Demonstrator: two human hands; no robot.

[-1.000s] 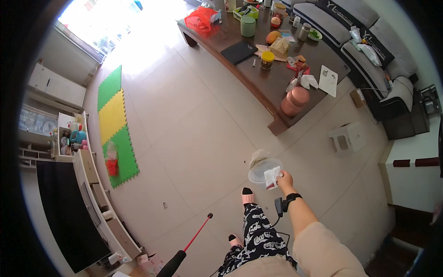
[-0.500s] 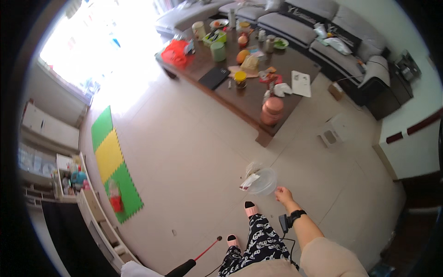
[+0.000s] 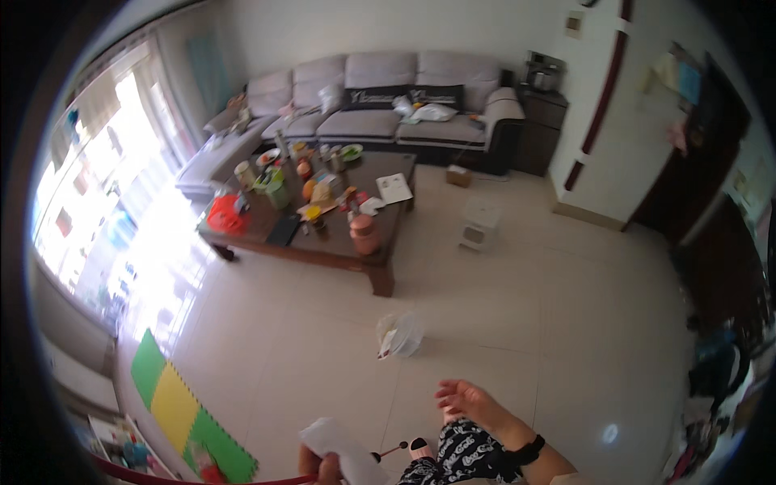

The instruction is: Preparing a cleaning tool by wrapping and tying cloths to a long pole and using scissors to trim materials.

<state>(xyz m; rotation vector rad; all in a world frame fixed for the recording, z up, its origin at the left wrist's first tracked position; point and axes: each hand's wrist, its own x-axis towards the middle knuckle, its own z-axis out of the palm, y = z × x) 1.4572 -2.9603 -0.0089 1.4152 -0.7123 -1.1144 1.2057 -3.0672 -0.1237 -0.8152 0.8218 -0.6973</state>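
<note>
My left hand (image 3: 320, 470) is at the lower edge, its fingers closed on a white, soft sheet (image 3: 339, 446) that looks like paper or thin cloth. A thin red rod (image 3: 202, 480) runs along the bottom edge up to that hand; whether it is gripped too I cannot tell. Beside the sheet, a thin stick with a dark round tip (image 3: 403, 444) pokes out. Over my legs, my right hand (image 3: 469, 402) is raised, empty, with fingers loosely bent and apart. Farther off, a clear plastic tub (image 3: 407, 336) rests on the floor, a clear bag with a white piece (image 3: 386, 339) against its left side.
A dark wooden table (image 3: 339, 257) bears jars, food, a red bag and a pink canister (image 3: 364, 234). Behind it stands a grey sofa (image 3: 356, 125). A whitish stool (image 3: 480, 224) stands right of the table. Green and yellow foam mats (image 3: 175, 400) lie at left.
The view has tilted up and shows more of the room. My right hand has drawn away from the tub and its fingers have opened. My left hand with the white sheet has come into view.
</note>
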